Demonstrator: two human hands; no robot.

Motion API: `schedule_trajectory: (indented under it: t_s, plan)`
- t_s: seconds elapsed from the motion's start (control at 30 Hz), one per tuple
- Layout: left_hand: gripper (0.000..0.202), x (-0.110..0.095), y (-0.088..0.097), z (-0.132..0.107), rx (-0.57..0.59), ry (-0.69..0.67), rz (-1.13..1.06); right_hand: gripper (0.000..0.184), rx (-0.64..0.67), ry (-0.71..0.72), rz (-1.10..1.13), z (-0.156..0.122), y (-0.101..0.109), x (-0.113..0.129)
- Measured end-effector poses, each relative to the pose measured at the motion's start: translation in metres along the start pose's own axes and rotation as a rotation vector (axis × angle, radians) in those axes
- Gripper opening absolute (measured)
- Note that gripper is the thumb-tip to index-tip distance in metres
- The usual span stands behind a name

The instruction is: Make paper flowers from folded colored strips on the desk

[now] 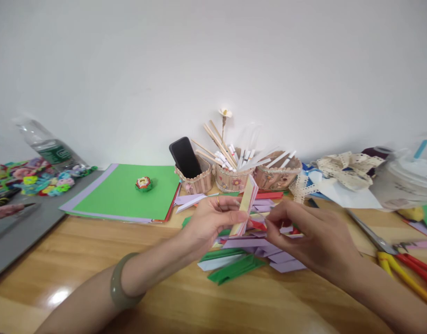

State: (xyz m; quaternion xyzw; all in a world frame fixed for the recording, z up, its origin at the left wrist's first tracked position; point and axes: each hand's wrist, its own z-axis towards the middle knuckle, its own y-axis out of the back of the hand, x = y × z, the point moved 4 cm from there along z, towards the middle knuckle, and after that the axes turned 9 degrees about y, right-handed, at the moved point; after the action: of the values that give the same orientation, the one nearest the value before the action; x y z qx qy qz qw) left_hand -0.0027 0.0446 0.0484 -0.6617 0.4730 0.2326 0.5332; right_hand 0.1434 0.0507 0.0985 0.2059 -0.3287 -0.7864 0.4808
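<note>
My left hand (209, 218) is closed, pinching a small stack of folded paper strips (248, 197) upright between thumb and fingers. The stack looks pale yellow on its face, with red, pink and white edges. Close by on the right, my right hand (310, 232) is closed too, thumb and index finger pinched on a thin pale strand that runs to the stack; whether it is thread or wire I cannot tell. Beneath both hands lies a loose pile of folded strips, with purple strips (286, 265), green strips (236, 269) and some red ones.
Behind stand three decorated baskets (239, 178), holding a phone (185, 157), sticks and markers. Left are coloured paper sheets (119, 195) bearing a small paper flower (143, 184), plus a bottle (49, 146). Scissors (380, 241), pliers (415, 264), lace (348, 167) and a lidded cup (408, 178) lie right.
</note>
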Motion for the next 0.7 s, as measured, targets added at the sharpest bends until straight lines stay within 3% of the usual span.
schedule_trajectory:
  t_s: [0.2,0.5,0.7]
  plan:
    - [0.042,0.002,-0.003,0.0,0.029,0.047,-0.009,0.01,-0.001,-0.109,0.179,-0.001,-0.004,-0.001]
    - [0.039,0.006,-0.006,0.0,0.153,0.084,-0.022,0.006,-0.031,-0.384,0.559,-0.01,-0.014,-0.01]
    - [0.035,0.007,-0.003,0.0,0.082,0.092,-0.032,0.01,-0.173,-0.602,0.699,-0.014,-0.016,-0.004]
